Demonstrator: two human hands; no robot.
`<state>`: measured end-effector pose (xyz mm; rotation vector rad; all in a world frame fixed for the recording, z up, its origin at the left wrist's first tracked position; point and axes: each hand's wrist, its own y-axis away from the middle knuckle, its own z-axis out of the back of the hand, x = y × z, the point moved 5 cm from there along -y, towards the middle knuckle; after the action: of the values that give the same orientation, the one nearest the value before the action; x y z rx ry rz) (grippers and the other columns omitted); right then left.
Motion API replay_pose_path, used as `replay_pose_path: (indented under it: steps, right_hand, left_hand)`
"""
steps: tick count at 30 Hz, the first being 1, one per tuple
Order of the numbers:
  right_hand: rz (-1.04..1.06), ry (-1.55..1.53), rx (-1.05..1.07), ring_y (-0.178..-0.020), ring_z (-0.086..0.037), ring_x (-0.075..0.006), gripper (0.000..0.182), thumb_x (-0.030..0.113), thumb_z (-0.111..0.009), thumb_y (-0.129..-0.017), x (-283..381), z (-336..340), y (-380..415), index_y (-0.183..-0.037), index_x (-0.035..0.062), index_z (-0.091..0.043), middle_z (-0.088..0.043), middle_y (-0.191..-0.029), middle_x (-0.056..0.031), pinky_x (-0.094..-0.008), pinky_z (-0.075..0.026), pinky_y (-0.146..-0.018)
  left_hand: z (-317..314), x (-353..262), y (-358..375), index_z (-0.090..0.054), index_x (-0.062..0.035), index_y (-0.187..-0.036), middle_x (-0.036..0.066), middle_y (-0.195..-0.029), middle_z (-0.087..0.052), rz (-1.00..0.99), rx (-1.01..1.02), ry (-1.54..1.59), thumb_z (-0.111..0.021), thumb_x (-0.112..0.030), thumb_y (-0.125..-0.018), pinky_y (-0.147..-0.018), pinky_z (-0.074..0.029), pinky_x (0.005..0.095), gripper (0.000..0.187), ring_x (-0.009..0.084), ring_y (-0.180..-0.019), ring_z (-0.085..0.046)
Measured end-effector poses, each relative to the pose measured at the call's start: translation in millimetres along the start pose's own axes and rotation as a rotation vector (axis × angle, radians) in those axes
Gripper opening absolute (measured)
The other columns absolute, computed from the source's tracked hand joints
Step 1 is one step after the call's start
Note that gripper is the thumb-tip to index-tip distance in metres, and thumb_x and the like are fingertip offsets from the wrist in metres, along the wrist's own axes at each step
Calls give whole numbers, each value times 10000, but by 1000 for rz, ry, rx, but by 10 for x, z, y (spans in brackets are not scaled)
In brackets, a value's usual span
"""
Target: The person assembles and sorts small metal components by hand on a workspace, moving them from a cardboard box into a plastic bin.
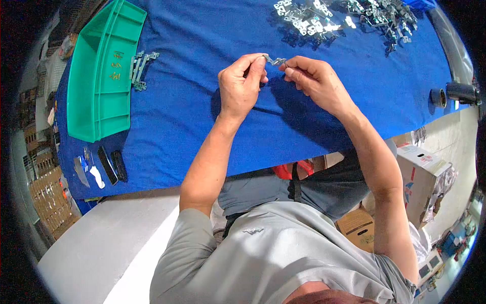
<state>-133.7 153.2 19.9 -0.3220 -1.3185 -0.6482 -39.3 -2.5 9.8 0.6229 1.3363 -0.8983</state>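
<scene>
Between my two hands is a small silvery metal linkage piece (275,61), held just above the blue cloth. My left hand (238,88) pinches one end of it between thumb and fingers. At the other end, the thumb and fingertips of my right hand (320,83) are closed on it; whether they also hold a separate small part is too fine to tell. Several similar metal linkage pieces (143,70) lie in a row to the left, beside the green bin (114,99). Loose metal parts (311,23) are heaped beyond my hands, with a second heap (387,20) farther right.
Blue cloth (177,142) covers the table. Near its left front edge lie a black narrow object (107,164) and a dark brush-like object (118,165). A roll of tape (438,98) stands at the right edge. Cardboard boxes (421,172) are below on the right.
</scene>
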Motion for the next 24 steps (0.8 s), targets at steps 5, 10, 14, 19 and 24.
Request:
replay_pose_path:
  steps: [5, 10, 14, 19, 24]
  right_hand:
    - [-14, 25, -11, -695, -560, -108, 255, 205, -608, -993, 11, 9, 11, -1118, -6, -677, -652, -804, -40, -295, -489, -646]
    - [35, 27, -26, -692, -566, -112, 248, 194, -616, -982, 42, 26, 22, -1097, -15, -684, -653, -776, -53, -299, -491, -644]
    - [16, 46, -30, -687, -566, -117, 244, 192, -623, -974, -11, 38, 7, -1082, -17, -688, -653, -769, -60, -305, -486, -636]
    - [78, 206, -64, -684, -580, -126, 217, 175, -629, -967, -26, 67, -10, -1064, -10, -688, -652, -755, -68, -323, -479, -621]
    - [17, 46, -58, -689, -582, -120, 220, 178, -615, -976, -44, 69, -12, -1111, 15, -672, -656, -814, -41, -296, -501, -638]
  left_hand:
    - [-10, 8, 0, -739, 2, -1026, 37, -702, -684, -27, -5, -14, -645, -145, -984, -532, -492, 240, 179, 71, -608, -632]
    - [-8, -8, 3, -737, 11, -1021, 44, -705, -684, -37, -22, -21, -653, -133, -976, -543, -491, 244, 172, 78, -610, -629]
    - [-13, -12, 3, -737, 11, -1024, 49, -710, -686, -41, 7, -28, -655, -120, -971, -543, -490, 253, 163, 86, -607, -627]
    - [-14, -38, -6, -746, 2, -1014, 68, -741, -688, -105, 14, -81, -685, -103, -943, -564, -492, 266, 141, 114, -626, -638]
    - [-26, -221, 16, -761, -21, -1060, 39, -775, -659, -322, 31, -261, -734, -89, -904, -611, -445, 253, 172, 92, -688, -571]
